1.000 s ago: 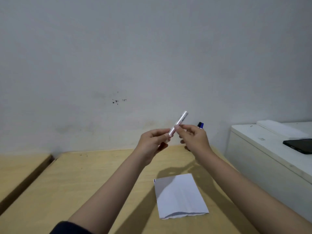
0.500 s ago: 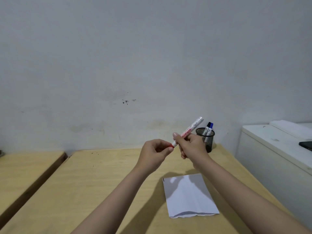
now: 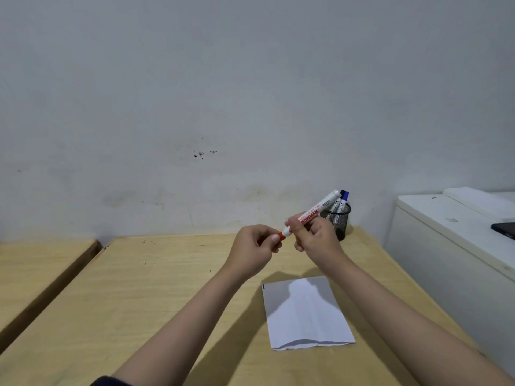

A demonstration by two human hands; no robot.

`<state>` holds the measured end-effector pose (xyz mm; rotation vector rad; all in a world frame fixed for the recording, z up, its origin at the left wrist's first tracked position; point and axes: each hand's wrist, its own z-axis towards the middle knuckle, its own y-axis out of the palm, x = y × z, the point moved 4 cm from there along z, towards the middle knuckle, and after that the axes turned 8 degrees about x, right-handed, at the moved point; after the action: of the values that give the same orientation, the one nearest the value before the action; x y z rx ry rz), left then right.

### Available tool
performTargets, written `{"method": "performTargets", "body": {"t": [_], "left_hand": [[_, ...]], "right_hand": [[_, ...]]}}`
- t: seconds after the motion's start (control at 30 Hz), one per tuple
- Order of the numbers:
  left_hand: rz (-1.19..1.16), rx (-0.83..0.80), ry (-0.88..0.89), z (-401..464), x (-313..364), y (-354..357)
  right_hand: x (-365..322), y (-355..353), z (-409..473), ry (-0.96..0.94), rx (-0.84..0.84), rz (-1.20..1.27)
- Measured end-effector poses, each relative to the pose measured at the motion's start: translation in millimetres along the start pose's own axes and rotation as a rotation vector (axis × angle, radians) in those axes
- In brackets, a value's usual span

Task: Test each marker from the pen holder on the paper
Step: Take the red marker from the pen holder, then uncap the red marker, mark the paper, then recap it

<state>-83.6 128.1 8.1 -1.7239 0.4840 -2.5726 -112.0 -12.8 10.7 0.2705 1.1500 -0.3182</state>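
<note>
A white marker (image 3: 320, 208) with red lettering is held tilted above the wooden table (image 3: 167, 288). My right hand (image 3: 315, 240) grips its barrel. My left hand (image 3: 255, 249) pinches the red cap (image 3: 280, 235) at its lower end. Behind my right hand stands a black mesh pen holder (image 3: 340, 218) with two markers in it, one blue-capped (image 3: 345, 195). A white sheet of paper (image 3: 306, 313) lies flat on the table below my hands, with a short dark mark at its top left corner.
A white cabinet (image 3: 446, 246) stands right of the table with a dark phone (image 3: 505, 228) on top. A second wooden table (image 3: 36, 263) sits to the left across a narrow gap. A grey wall is behind.
The view has shifted, bringing the pen holder into sight. My hands have stayed together on the marker, and the red cap end now shows between my left fingers.
</note>
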Motion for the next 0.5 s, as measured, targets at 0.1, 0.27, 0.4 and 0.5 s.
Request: {"method": "performTargets", "body": {"t": [0.1,0.27,0.4,0.5], "left_hand": [[-0.044,-0.052,-0.106,4.8,-12.2,-2.5],[0.2,-0.046,-0.196,18.3,-51.8,-12.9],[0.478,-0.072,-0.19,29.6,-74.8,-8.6],[0.575,-0.122,-0.189,32.7,-88.9,-0.4]], "right_hand": [[7.4,-7.7,3.0,0.022,0.068,0.048],[16.7,-17.2,0.6,0.011,0.124,0.006],[31.6,-10.8,-13.0,0.046,0.073,-0.032],[40.8,-13.2,-18.5,0.056,0.05,-0.026]]}}
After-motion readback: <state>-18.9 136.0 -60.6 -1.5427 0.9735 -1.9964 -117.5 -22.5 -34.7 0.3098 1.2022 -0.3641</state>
